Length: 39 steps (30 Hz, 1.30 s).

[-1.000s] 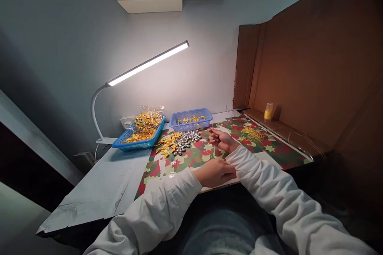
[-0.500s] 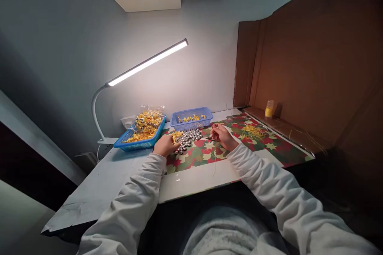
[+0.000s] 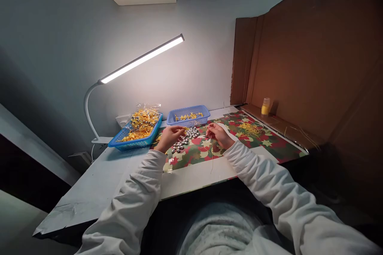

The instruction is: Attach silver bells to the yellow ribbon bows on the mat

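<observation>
My left hand (image 3: 171, 137) is raised over the patterned sheet, its thumb and fingers pinched on a small yellow piece (image 3: 186, 129). To its right, my right hand (image 3: 219, 134) is closed in a pinch on a thin pale string (image 3: 212, 161) that hangs down toward the white strip. Between and behind the hands lies a pile of silvery round beads (image 3: 182, 140). A few yellow pieces lie partly hidden behind my left hand. Further right on the sheet rests a bundle of yellow strings (image 3: 250, 128).
A blue basket (image 3: 136, 143) heaped with yellow pieces and clear plastic stands at left, a lilac basket (image 3: 191, 122) behind. A lit lamp (image 3: 142, 59) arches above. Right of the sheet (image 3: 191, 159) are cardboard (image 3: 302, 59) and a yellow bottle (image 3: 265, 106).
My left hand has lifted from beside the bead pile and moved up and right, now with a yellow piece. My right hand keeps its pinch. The view has shifted slightly.
</observation>
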Tool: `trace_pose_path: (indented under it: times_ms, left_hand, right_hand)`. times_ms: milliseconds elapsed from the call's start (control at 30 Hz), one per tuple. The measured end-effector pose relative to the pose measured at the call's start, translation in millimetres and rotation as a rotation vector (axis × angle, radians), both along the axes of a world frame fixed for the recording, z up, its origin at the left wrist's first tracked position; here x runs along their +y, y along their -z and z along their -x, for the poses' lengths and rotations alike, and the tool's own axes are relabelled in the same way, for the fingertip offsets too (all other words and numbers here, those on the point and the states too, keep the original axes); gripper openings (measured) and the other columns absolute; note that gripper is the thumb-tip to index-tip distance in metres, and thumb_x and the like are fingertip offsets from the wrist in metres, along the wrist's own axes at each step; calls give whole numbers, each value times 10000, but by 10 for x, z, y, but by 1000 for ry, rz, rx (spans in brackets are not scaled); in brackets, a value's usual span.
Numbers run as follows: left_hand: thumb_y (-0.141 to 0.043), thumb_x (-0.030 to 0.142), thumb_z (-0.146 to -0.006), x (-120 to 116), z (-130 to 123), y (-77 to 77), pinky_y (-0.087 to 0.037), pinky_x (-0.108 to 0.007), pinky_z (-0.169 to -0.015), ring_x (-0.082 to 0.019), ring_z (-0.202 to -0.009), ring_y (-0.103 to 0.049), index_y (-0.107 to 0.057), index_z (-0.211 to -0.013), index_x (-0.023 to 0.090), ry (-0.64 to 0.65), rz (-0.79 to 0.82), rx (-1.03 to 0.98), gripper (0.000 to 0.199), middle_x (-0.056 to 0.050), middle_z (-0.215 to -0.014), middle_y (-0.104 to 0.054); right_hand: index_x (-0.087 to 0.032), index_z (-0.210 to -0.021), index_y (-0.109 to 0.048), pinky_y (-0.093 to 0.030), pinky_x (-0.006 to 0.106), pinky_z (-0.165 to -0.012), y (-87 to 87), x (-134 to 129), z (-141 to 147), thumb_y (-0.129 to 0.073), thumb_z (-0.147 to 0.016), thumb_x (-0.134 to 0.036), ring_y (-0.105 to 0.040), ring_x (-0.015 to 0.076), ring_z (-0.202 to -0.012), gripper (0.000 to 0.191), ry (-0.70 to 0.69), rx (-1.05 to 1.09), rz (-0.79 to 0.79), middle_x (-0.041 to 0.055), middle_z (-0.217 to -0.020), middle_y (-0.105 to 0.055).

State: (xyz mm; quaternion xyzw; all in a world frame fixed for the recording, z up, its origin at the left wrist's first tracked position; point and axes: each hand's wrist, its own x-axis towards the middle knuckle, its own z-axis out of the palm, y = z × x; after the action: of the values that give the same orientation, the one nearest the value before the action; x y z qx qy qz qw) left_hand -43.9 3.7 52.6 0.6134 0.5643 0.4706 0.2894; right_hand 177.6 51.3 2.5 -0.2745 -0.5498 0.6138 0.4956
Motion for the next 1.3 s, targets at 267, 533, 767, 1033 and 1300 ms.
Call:
trace_pose_path:
  times_ms: [267,533,767,1033,1300]
  left_hand:
    - [-786,371,-521,123,-508,206,-482,-250,-607,-132,-608,-622,-685,-814,109,44,16,-503,406,-66,-697,-688]
    - [-796,396,-503,87,-531,382,-451,-245,-621,-118,-642,-590,-653,-853,145,131,-81,-470,454,-20,-695,-664]
    - [-767,376,-531,87,-483,439,-368,-222,-465,-72,-463,-480,-668,-786,144,159,-4,-539,359,-1,-611,-634]
    - [-772,307,-526,84,-491,416,-501,-263,-654,-130,-675,-629,-684,-717,149,178,60,-817,263,-34,-728,-693]
    - [-857,163,-400,84,-507,420,-490,-222,-631,-96,-634,-616,-694,-779,139,172,129,-861,412,-28,-763,-702]
  right_hand:
    - [-191,-775,-472,-363,227,-550,-16,-30,43,-617,-710,-418,-514,93,-556,277,-12,6,-12,-18,-624,-626]
    - [-194,-767,-469,-357,235,-541,-5,-65,89,-604,-722,-416,-486,92,-520,264,-52,-41,-47,-12,-604,-633]
    - [-206,-788,-441,-360,232,-541,-7,-83,84,-590,-724,-405,-470,87,-496,257,-72,-27,-52,-19,-595,-636]
    - [-196,-740,-518,-417,275,-647,-4,-103,82,-573,-745,-397,-551,125,-660,208,11,-100,-297,3,-701,-628]
    - [-186,-708,-533,-400,250,-578,19,-159,89,-541,-760,-314,-467,105,-581,139,117,-256,-491,-25,-621,-517]
